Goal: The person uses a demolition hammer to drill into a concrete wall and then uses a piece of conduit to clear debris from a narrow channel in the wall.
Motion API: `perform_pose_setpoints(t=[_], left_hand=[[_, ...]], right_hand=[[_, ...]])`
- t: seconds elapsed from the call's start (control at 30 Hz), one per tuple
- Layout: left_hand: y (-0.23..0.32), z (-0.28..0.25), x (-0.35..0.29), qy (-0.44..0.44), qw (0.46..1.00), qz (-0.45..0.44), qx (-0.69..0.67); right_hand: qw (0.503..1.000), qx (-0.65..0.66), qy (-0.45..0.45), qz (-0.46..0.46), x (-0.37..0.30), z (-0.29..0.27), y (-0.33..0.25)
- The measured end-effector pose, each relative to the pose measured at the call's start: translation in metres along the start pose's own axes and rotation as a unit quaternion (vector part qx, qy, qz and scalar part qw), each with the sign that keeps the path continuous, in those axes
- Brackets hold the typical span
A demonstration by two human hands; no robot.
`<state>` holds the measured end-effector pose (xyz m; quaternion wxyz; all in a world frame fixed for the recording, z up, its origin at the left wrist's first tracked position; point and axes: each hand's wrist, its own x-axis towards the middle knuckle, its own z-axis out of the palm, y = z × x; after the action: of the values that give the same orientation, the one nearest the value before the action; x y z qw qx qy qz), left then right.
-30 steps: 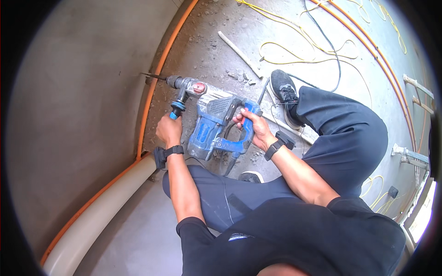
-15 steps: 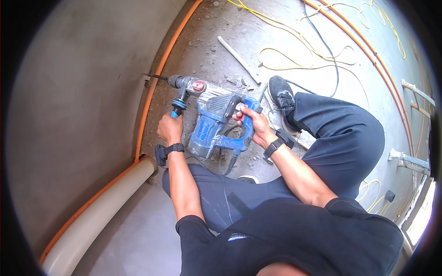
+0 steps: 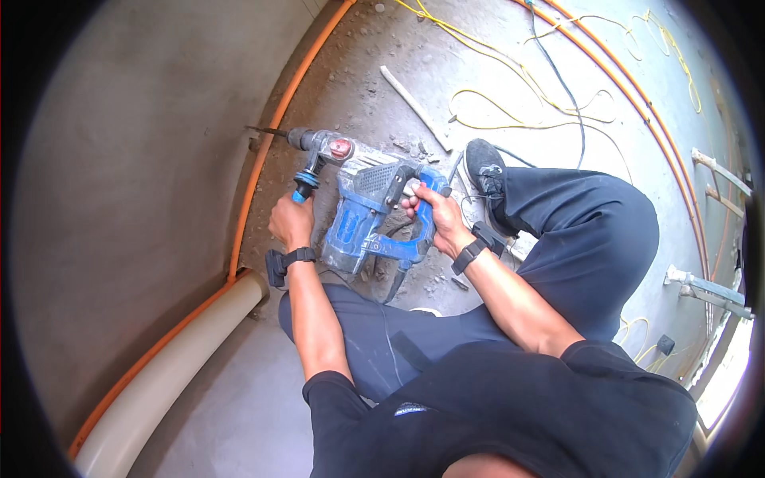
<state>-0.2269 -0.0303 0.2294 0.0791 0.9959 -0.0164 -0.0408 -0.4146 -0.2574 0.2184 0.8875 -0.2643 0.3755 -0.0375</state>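
Observation:
A blue and grey rotary hammer drill (image 3: 362,199), dusty with a red knob on its side, lies across in front of me above the floor. Its long drill bit (image 3: 267,131) points left over the orange pipe toward the grey wall; whether the tip touches the wall I cannot tell. My left hand (image 3: 292,221) is wrapped round the side handle (image 3: 305,185) near the chuck. On the rear handle (image 3: 426,211), my right hand (image 3: 442,215) is closed with fingers at the trigger. Just below the bit, a small chipped notch (image 3: 254,145) shows at the wall's foot.
An orange pipe (image 3: 259,163) runs along the wall base, beside a thick cream pipe (image 3: 175,358). Rubble and a loose pale pipe piece (image 3: 414,107) lie on the floor. Yellow cords (image 3: 510,123) and a dark cable (image 3: 570,95) trail at the right. My bent leg (image 3: 590,231) is close by.
The drill bit's tip has shifted slightly away from the notch, toward the far side. Both hands keep the same hold, and the view has moved a little.

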Motion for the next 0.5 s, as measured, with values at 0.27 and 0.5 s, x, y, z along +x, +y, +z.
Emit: perform_pose_setpoints(t=[0.27,0.5], left_hand=[[0.0032,0.0006,0.0003,0.016,1.000,0.006,-0.005],[0.0009,0.0045,0.0026,-0.005,1.000,0.003,0.012]], right_hand=[[0.999,0.010,-0.032,-0.022,0.0019,0.0030,-0.0011],[0.999,0.032,-0.033,0.004,0.0043,0.0002,0.0000]])
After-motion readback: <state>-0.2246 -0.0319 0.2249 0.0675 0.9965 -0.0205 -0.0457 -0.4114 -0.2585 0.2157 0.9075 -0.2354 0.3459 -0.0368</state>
